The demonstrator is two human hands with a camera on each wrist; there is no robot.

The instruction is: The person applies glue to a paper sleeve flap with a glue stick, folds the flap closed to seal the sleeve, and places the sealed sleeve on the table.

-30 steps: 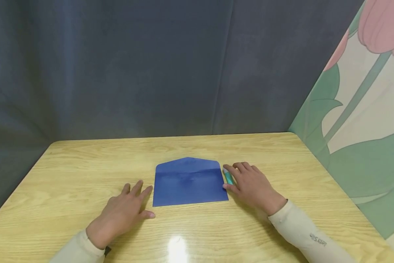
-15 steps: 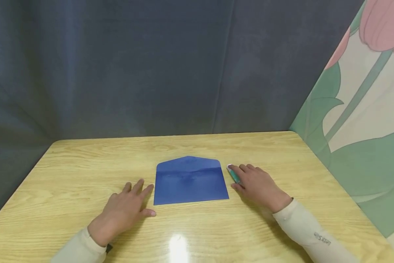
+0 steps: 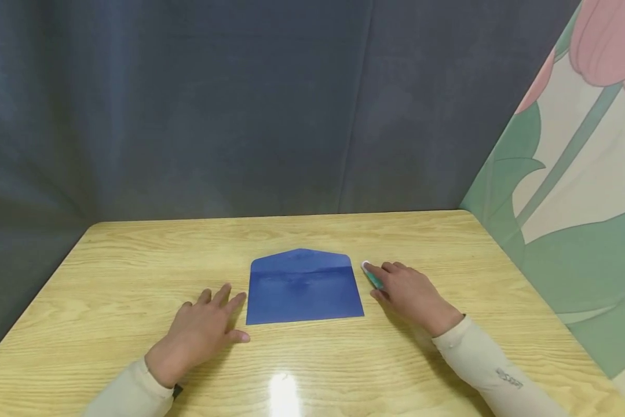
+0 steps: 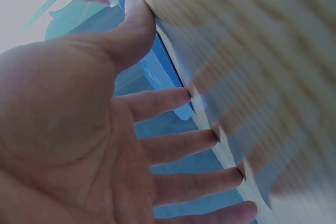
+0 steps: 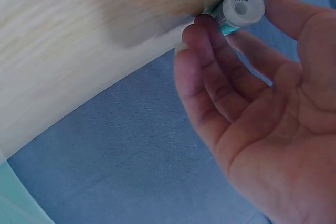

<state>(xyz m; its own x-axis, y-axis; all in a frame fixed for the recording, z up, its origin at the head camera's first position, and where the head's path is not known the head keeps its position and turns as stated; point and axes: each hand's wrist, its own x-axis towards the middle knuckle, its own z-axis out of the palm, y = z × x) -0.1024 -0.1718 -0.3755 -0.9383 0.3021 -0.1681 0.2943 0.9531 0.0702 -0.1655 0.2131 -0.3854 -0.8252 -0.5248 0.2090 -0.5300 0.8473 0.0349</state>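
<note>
A blue envelope (image 3: 305, 295) lies on the table with its pointed flap unfolded toward the far side. My left hand (image 3: 200, 330) rests with spread fingers just left of it; in the left wrist view the straight fingertips (image 4: 181, 95) meet the tabletop. To the envelope's right, my right hand (image 3: 411, 295) holds a teal glue stick (image 3: 373, 279) with white ends, low at the table surface. Thumb and curled fingers sit on either side of it in the right wrist view, where its white round end (image 5: 242, 7) faces the camera. The index finger reaches along its far end.
The wood-grain table (image 3: 150, 255) reaches back to a dark blue-grey curtain (image 3: 229, 116). On the right stands a panel (image 3: 578, 202) painted with pink tulips and green leaves. A bright light reflection lies on the tabletop near the front.
The right hand has moved slightly to the right with the glue stick, away from the envelope's edge, and then stayed about there. The left hand and envelope have hardly moved.
</note>
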